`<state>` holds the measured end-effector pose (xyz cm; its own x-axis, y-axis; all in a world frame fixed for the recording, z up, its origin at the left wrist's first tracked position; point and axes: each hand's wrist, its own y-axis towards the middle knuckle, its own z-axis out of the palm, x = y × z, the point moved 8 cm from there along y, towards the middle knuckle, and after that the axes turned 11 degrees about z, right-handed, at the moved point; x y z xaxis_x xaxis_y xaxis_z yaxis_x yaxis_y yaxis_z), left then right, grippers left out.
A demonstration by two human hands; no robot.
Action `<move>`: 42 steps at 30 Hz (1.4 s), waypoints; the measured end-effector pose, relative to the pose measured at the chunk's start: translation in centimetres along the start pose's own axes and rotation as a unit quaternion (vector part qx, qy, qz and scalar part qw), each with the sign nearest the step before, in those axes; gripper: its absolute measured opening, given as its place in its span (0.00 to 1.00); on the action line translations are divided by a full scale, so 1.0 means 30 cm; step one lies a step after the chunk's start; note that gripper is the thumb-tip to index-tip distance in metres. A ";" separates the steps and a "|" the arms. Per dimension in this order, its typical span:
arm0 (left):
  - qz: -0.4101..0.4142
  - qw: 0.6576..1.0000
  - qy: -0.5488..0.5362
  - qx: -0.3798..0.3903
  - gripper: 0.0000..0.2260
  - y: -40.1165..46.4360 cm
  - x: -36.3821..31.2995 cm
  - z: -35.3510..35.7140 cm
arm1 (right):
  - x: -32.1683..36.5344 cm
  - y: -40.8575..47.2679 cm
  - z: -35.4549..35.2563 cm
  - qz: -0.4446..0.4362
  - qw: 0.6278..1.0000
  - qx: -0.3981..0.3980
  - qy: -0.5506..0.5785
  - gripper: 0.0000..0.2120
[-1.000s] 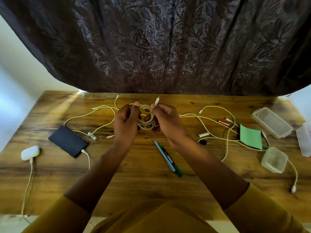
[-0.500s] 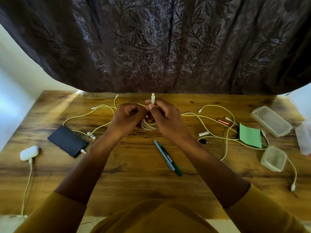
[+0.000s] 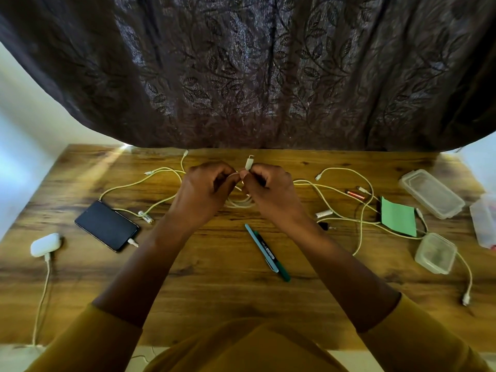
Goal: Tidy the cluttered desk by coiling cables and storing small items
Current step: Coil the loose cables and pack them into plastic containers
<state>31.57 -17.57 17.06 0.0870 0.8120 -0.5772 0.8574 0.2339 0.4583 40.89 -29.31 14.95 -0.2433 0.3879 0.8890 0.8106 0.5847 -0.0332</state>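
Hands meeting over a coiled white cable at the middle of the desk.

Left hand (image 3: 205, 187) and right hand (image 3: 269, 190) are drawn together, fingertips touching, both pinching the white cable (image 3: 239, 202); its plug (image 3: 249, 162) stands upright above the right thumb, where a second ago it leaned off to the right with the hands set apart and the open loop plain between them. The coil now hangs mostly hidden beneath the knuckles, just above the desk (image 3: 214, 285). Unchanged on the desk: black phone (image 3: 106, 226) to the left, white charger (image 3: 45, 244) near the left edge, two pens (image 3: 267, 252) in front of the hands, green note (image 3: 398, 216) and clear containers (image 3: 432, 193) to the right, among loose cables (image 3: 362, 210).
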 end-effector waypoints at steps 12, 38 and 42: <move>-0.310 0.919 -0.225 0.096 0.12 -0.067 0.122 0.134 | -0.008 -0.003 -0.014 -0.021 1.000 -0.007 -0.001 0.09; 0.006 0.999 0.017 0.047 0.11 -0.020 0.030 0.100 | -0.112 -0.004 0.008 0.111 0.975 -0.038 0.189 0.11; 0.009 0.997 -0.017 0.068 0.11 -0.023 0.027 0.107 | -0.119 -0.002 0.010 0.124 0.973 -0.013 0.195 0.10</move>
<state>32.68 -18.81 14.10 0.1187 0.7961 -0.5934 0.9165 0.1421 0.3740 41.56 -30.51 11.63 0.1777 0.2109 0.9612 0.8335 0.4871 -0.2609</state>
